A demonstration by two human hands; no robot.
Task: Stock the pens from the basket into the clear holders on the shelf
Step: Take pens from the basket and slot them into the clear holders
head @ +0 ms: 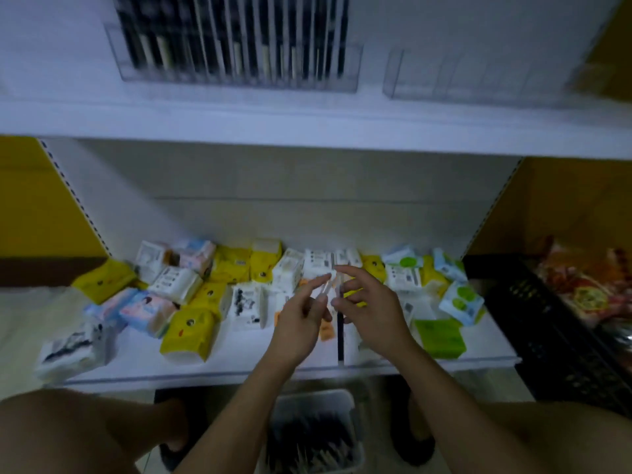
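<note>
Clear holders [236,63]: transparent glossy plastic. Shelf [307,128]: smooth, white, matt-painted, metal by the look. Tissue packs [186,333]: shiny plastic film. Basket [314,405]: pale smooth plastic. Crate [547,336]: black latticed plastic.

This is a shop aisle: white display shelving on perforated uprights [73,196] against yellow walls [34,200]. The upper shelf [307,131] carries clear divided holders [239,82] packed with dark pens [219,35]. The lower shelf [246,357] is heaped with small tissue packs [191,330]. A black crate [547,319] of bright snack packets [581,285] stands to the right.
</note>
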